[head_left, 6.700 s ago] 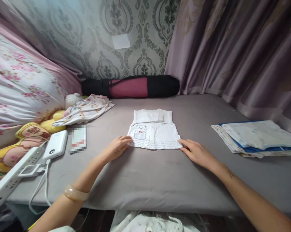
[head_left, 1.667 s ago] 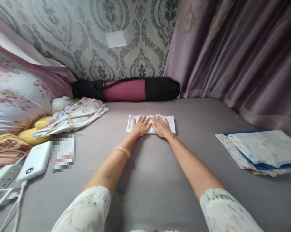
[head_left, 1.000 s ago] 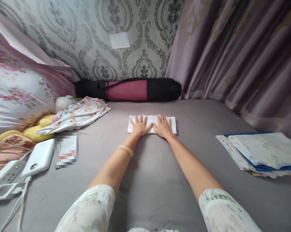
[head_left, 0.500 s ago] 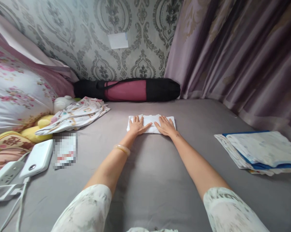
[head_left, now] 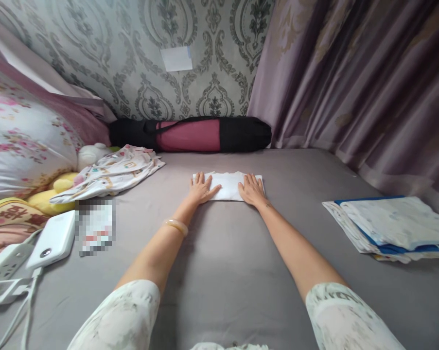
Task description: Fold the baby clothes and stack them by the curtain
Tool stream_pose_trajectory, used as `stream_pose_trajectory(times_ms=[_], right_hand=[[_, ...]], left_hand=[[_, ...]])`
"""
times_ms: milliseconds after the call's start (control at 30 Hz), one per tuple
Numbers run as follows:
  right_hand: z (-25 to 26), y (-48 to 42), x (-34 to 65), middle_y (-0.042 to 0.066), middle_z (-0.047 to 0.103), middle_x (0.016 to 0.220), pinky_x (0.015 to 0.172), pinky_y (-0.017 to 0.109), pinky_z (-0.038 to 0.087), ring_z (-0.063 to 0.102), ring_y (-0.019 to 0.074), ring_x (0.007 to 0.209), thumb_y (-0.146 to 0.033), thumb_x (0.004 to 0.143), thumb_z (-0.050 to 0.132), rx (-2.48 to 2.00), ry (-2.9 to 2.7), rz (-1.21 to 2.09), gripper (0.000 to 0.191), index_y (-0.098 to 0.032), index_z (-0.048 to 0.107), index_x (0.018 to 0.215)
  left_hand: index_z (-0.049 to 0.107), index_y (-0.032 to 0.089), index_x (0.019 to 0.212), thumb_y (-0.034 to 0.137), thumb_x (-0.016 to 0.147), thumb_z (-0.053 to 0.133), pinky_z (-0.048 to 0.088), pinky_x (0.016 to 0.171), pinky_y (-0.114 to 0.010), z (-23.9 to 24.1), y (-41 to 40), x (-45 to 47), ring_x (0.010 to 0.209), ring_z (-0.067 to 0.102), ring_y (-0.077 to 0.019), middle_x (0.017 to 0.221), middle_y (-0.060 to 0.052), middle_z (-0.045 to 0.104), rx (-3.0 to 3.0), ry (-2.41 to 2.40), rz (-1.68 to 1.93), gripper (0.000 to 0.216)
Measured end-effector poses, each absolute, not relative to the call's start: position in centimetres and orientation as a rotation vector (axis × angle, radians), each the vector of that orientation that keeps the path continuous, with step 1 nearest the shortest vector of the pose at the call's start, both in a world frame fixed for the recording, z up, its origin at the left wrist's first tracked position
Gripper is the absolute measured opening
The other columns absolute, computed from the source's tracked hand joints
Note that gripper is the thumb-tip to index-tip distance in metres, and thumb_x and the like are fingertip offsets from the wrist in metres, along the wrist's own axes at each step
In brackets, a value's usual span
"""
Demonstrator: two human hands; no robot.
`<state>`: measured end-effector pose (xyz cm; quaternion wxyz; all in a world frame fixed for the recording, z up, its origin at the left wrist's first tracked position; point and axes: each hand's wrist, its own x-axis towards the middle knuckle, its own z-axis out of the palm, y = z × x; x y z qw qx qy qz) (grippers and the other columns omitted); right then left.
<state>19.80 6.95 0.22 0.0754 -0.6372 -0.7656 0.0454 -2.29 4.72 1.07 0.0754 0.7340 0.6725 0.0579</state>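
Observation:
A white folded cloth [head_left: 228,186] lies flat on the grey bed sheet [head_left: 219,272] in front of me, its long side running left to right. My left hand [head_left: 201,188] rests palm down on its left end, fingers spread. On the right end lies my right hand [head_left: 253,189], also flat with fingers apart. The middle of the cloth shows between the two hands. Neither hand grips it. A pale bangle [head_left: 177,226] circles my left forearm.
Folded clothes [head_left: 397,223] are stacked at the right. A black and pink long bag [head_left: 188,136] lies along the wall. At the left are a patterned garment [head_left: 120,170], plush toys [head_left: 40,201], a white power bank [head_left: 53,238], a power strip [head_left: 8,262] and cables.
My left hand has slid left toward the cloth's end, and my right hand has shifted slightly right. The gap between them is wider. The cloth stays in place.

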Motion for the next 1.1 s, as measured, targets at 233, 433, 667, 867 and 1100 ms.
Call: stream_pose_trajectory(times_ms=[233,433,667,867,1100], right_hand=[[0.2,8.0,21.3,0.011,0.024,0.159,0.119,0.04,0.013,0.016,0.0226,0.147,-0.041,0.1,0.016,-1.847,-2.424,0.286,0.063,-0.008,0.029,0.151],[-0.1,7.4,21.8,0.012,0.02,0.161,0.118,0.049,0.006,0.01,0.027,0.148,-0.04,0.1,0.018,-1.852,-2.356,0.189,0.059,-0.016,0.032,0.151],[-0.5,7.3,21.6,0.018,0.019,0.16,0.117,0.046,0.013,0.014,0.0299,0.147,-0.044,0.099,0.022,-1.927,-2.267,0.136,0.062,-0.011,0.029,0.152],[-0.8,7.5,21.5,0.021,0.019,0.159,0.117,0.045,0.013,0.015,0.031,0.147,-0.044,0.097,0.023,-1.962,-2.23,0.1,0.068,0.0,0.028,0.149],[-0.9,7.7,21.5,0.021,0.024,0.157,0.117,0.043,0.014,0.019,0.0319,0.145,-0.044,0.097,0.024,-1.972,-2.245,0.1,0.068,0.001,0.03,0.148]], left_hand=[[0.028,0.021,0.151,0.07,0.091,0.017,0.016,0.117,-0.046,0.6,5.2,-3.7,0.149,0.012,-0.0296,0.161,-0.012,0.02,2.208,1.95,0.189,0.078],[0.023,0.012,0.152,0.069,0.091,0.015,0.011,0.118,-0.047,0.0,5.4,-4.2,0.149,0.006,-0.0309,0.161,-0.016,0.012,2.18,2.008,0.178,0.084],[0.024,0.013,0.153,0.065,0.093,0.013,0.012,0.118,-0.049,-0.3,5.4,-4.0,0.149,0.006,-0.0324,0.161,-0.018,0.009,2.12,2.042,0.204,0.08],[0.024,0.014,0.153,0.065,0.092,0.015,0.014,0.117,-0.05,-0.3,5.4,-4.0,0.148,0.007,-0.0349,0.161,-0.02,0.011,2.115,2.076,0.194,0.08],[0.023,0.013,0.153,0.066,0.092,0.016,0.013,0.117,-0.048,-0.2,5.5,-3.8,0.148,0.009,-0.0354,0.16,-0.02,0.014,2.091,2.092,0.179,0.081]])
